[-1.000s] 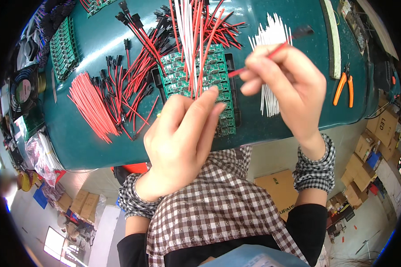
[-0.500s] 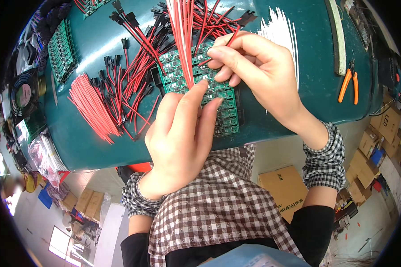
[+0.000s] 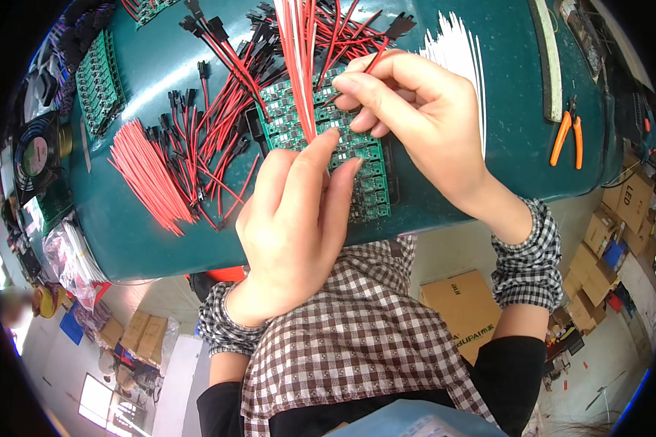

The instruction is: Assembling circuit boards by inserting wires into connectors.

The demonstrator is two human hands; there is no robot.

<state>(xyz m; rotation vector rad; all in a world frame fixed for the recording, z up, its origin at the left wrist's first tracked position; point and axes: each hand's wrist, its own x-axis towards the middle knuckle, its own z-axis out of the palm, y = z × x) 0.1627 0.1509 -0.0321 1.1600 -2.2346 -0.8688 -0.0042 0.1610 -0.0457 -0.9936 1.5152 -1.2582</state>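
A green circuit board panel (image 3: 372, 186) crowded with small parts lies on the table in front of me. My left hand (image 3: 288, 218) rests over its near left part, index finger and thumb stretched and apart. That index fingertip touches the lower end of a bundle of red and white wires (image 3: 297, 58), which rises from the panel. Above the panel's far right corner, my right hand (image 3: 434, 120) pinches a red-and-black wire lead (image 3: 377, 58) with a black plug at its far end. My fingers partly hide the lead's near end.
Many red-and-black leads (image 3: 222, 124) with black plugs lie left and behind. Red wires (image 3: 149, 178) are piled left, white wires (image 3: 455, 47) at the back right. Orange-handled cutters (image 3: 565, 138) lie right; more circuit boards (image 3: 98, 87) sit far left.
My right hand has shifted slightly left, the pinched lead with it. My left hand stays in nearly the same place on the panel.
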